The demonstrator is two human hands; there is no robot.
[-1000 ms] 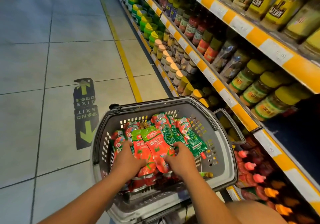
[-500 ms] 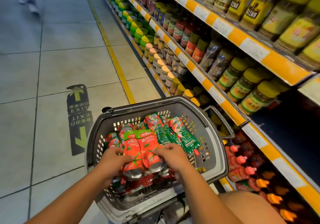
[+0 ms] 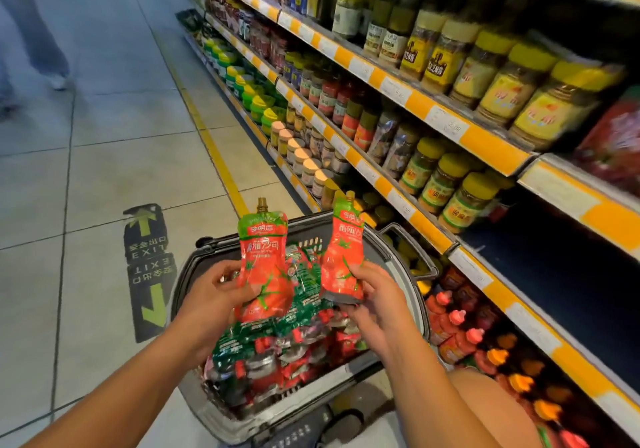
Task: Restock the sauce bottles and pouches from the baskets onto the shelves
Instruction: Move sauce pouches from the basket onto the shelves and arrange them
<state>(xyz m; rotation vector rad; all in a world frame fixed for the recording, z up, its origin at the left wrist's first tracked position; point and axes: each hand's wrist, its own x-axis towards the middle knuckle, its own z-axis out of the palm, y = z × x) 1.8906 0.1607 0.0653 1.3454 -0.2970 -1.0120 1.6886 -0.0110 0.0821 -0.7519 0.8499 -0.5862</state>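
Your left hand (image 3: 211, 295) pinches the lower edge of one red tomato-sauce pouch (image 3: 265, 260), upright above the grey basket (image 3: 391, 250). Just to its right, your right hand (image 3: 374, 291) grips a second pouch (image 3: 343, 257) by its base, spout tilted toward the shelves (image 3: 429, 232). More pouches (image 3: 294, 343) fill the basket.
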